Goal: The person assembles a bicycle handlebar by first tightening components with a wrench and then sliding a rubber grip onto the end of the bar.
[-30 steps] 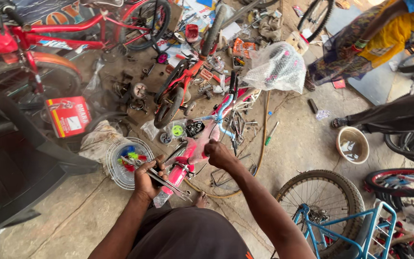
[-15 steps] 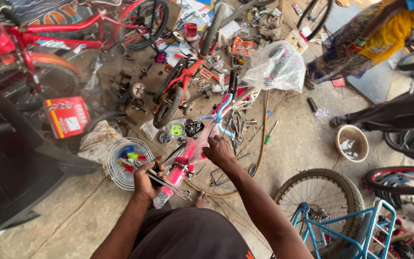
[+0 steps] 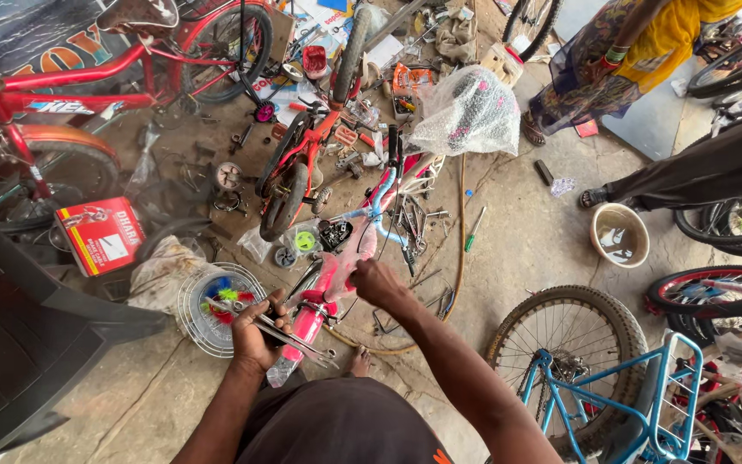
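While both arms reach down, left hand [image 3: 255,337] clasping pliers [image 3: 289,337], right hand [image 3: 377,282] fisted around pink bicycle frame [image 3: 330,279]

The left hand [image 3: 255,335] grips metal pliers [image 3: 289,337] against a pink bicycle frame [image 3: 328,283]. The right hand [image 3: 377,282] clasps that frame higher up. A wire basket [image 3: 208,311] lies just beside.

My pink bicycle frame [image 3: 330,283], wrapped in clear plastic, lies slanted at centre frame; I hold a metal spanner [image 3: 289,337] across its lower end.
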